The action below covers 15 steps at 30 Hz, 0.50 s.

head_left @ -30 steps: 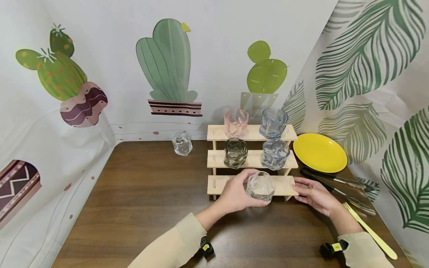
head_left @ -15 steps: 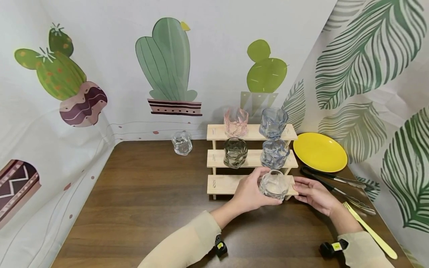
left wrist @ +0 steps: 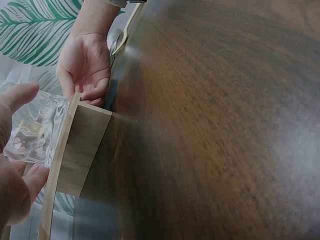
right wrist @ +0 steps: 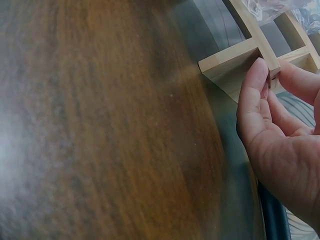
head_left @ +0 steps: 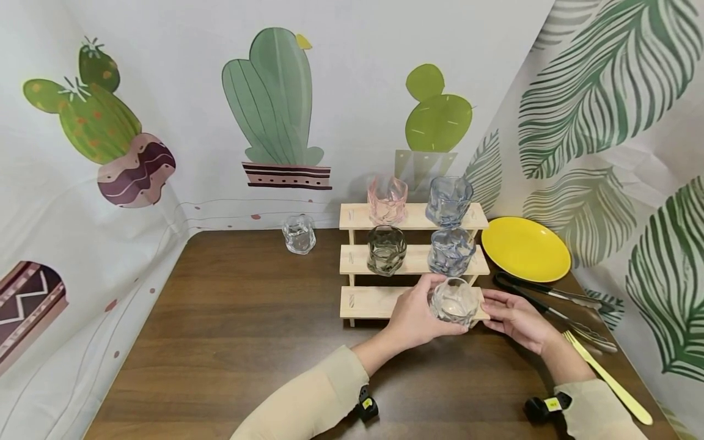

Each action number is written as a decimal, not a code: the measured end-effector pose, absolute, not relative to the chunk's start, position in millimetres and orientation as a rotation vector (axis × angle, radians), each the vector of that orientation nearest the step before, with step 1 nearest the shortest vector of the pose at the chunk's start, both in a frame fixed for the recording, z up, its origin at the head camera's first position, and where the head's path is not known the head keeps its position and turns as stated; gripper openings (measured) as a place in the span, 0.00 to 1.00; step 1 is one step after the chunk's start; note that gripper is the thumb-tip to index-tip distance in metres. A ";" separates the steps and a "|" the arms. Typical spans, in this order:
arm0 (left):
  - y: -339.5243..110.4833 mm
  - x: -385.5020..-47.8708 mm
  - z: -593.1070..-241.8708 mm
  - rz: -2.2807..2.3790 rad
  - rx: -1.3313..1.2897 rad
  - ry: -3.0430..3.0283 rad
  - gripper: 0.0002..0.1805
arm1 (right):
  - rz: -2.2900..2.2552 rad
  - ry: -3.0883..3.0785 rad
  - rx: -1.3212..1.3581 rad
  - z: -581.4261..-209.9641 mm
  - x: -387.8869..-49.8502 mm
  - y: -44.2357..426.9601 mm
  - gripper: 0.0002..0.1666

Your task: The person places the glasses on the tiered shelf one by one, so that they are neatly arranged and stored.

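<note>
My left hand grips a clear glass with its thumb and fingers around the side. In the left wrist view the base of this glass meets the lowest board of a three-tier wooden rack. At the right end of that board my right hand pinches the edge; the right wrist view shows its thumb and fingers on either side of the wood. A dark grey glass and a blue glass stand on the middle tier. On the top tier are a pink glass and another blue glass.
A second clear glass stands on the brown table, left of the rack. To the rack's right lie a yellow plate, black-handled tongs and a pale yellow fork. Patterned cloth hangs behind.
My left hand has moved to the right along the lowest tier with the clear glass, toward the board's right end. My right hand has stayed at the rack's edge.
</note>
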<state>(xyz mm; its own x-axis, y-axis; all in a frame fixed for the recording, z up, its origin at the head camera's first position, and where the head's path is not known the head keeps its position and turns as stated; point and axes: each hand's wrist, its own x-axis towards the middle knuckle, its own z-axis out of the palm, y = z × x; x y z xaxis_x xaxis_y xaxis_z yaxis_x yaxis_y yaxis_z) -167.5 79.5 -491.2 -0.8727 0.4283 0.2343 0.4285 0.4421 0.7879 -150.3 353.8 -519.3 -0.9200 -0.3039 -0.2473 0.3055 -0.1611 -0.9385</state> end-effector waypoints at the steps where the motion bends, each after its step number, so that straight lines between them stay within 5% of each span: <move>1: 79.7 -167.4 -491.1 -1.459 -0.792 -2.666 0.52 | -2.130 1.723 0.000 -519.2 -150.3 353.8 0.16; 15: 73.5 -166.3 -493.3 -1.520 -0.858 -2.647 0.54 | -2.138 1.710 -0.020 -518.9 -149.8 353.4 0.16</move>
